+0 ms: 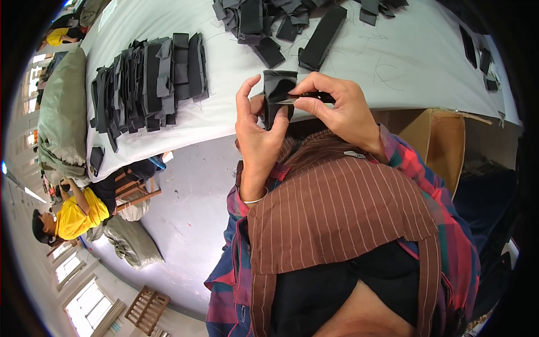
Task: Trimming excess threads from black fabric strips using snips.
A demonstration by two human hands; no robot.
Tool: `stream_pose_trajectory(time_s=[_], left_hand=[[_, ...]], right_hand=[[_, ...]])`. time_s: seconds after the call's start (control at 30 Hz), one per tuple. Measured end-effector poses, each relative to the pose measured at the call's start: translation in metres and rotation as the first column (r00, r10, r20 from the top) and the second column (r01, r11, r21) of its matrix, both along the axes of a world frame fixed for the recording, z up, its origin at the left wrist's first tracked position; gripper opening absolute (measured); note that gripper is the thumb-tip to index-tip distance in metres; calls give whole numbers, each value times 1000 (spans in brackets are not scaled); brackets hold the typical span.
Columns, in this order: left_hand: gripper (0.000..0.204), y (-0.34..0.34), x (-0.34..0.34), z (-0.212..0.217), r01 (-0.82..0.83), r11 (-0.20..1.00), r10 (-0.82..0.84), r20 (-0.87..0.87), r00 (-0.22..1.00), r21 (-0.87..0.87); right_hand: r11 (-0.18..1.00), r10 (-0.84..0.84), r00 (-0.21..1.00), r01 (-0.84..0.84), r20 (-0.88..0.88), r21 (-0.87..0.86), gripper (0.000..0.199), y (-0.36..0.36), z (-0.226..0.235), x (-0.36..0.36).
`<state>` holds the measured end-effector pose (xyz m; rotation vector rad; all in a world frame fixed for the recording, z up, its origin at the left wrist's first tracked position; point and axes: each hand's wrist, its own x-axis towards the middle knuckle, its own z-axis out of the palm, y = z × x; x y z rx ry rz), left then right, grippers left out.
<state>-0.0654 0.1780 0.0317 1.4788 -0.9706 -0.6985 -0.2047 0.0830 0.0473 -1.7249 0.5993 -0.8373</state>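
Note:
My left hand is closed on a folded black fabric piece, held upright just over the near edge of the white table. Its thumb and fingers grip the lower part of the piece. My right hand pinches a small black-handled cutting tool with a pointed metal blade, and the tip meets the fabric's right side. Whether it has one blade or two cannot be made out. Beyond my hands lies a long, flat black fabric strip.
A row of stacked black and grey fabric pieces lies on the white table to the left. More pieces are heaped at the far side. A cardboard box stands at the right, below the edge. A person in yellow works far left beside large sacks.

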Motion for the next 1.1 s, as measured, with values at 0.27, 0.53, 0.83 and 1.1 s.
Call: stream_pose_trajectory(time_s=[0.27,0.53,0.83,1.1], left_hand=[[66,2,0,3,-32,992,-13,343,939,126],[57,3,-1,3,-57,979,-33,429,903,196],[47,6,0,4,-77,978,-52,586,809,193],[45,6,2,5,-50,963,-81,458,885,267]], right_hand=[[834,-182,961,39,-207,-550,12,2,6,1],[793,-201,947,7,-251,-610,12,4,7,1],[774,-211,919,-51,-332,-631,12,3,9,0],[786,-161,943,-55,-290,-616,12,-3,0,2]])
